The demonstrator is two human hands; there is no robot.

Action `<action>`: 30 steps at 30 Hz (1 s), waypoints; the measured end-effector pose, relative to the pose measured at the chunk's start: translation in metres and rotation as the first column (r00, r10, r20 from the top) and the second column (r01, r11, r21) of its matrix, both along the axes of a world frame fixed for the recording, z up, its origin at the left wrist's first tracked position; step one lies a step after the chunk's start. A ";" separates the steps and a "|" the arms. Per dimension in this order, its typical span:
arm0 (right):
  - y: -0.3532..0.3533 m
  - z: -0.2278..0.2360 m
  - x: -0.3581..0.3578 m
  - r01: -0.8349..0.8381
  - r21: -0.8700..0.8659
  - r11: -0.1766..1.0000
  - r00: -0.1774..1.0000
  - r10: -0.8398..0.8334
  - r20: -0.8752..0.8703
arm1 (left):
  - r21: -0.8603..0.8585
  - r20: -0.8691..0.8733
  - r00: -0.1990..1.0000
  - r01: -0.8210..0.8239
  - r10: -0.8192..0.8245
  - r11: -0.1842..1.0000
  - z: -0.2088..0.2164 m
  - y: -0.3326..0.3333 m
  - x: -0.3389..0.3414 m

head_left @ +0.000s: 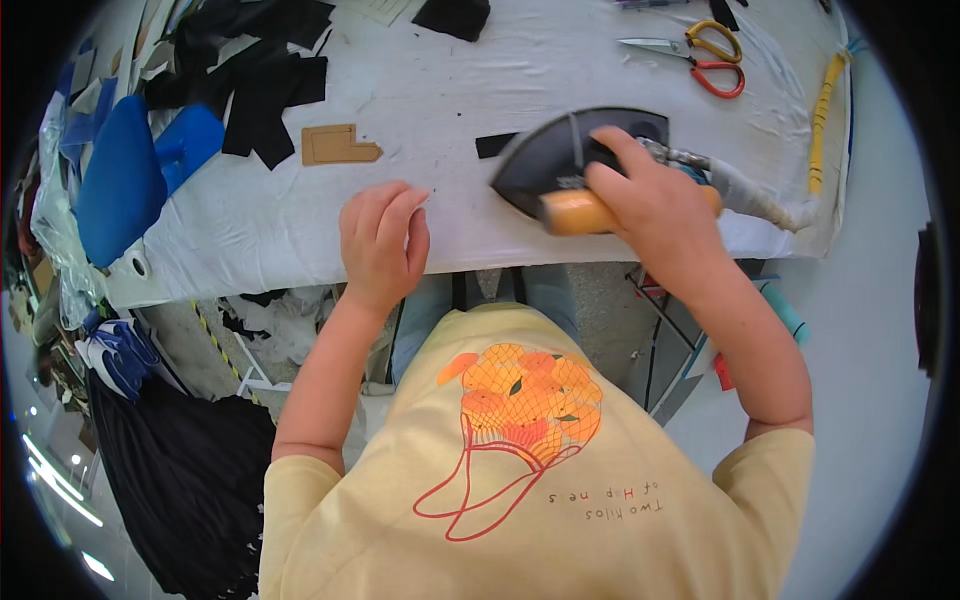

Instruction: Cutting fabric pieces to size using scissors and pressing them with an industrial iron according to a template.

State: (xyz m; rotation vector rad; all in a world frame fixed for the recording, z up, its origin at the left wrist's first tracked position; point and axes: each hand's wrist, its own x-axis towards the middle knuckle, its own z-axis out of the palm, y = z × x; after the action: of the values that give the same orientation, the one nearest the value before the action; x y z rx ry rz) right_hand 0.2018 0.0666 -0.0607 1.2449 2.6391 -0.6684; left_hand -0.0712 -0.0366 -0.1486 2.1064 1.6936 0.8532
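- Head view: the right hand (pixel 648 205) was wrapped around the orange cylindrical handle of a dark, wedge-shaped pressing iron (pixel 560 165), which sat flat on the white cloth-covered worktable (pixel 440 100), its tip pointing toward the person's left.
- A small black fabric strip (pixel 495 145) lay just beyond the iron, partly hidden under its edge; whether it was already pressed could not be told.
- The left hand (pixel 383 240) rested on the white cover near the table's front edge, fingers together and slightly curled, holding nothing visible, well apart from the iron.
- A tan cardboard template (pixel 338 146) lay flat past the left hand, untouched.
- A heap of black fabric offcuts (pixel 255 75) spread across the far left of the table, beside blue padded pieces (pixel 135 170); none sat under the iron, so by appearance most pieces were not yet handled.
- Orange-handled scissors (pixel 705 58) lay at the far right, next to a yellow cord (pixel 825 110).
- Judged from this, pressing looked under way on one strip, with the pile left.
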 end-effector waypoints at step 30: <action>-0.071 0.031 -0.027 -0.051 -0.996 0.076 0.165 -0.983 -0.083 | -0.244 0.434 0.901 0.092 0.024 0.965 0.097 0.016 0.057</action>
State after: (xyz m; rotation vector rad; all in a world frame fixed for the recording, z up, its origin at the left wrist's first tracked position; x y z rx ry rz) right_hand 0.1746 -0.0041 -0.0293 1.7244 0.8518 -3.1281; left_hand -0.0140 -0.0208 -0.0512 1.6187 1.4356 0.9475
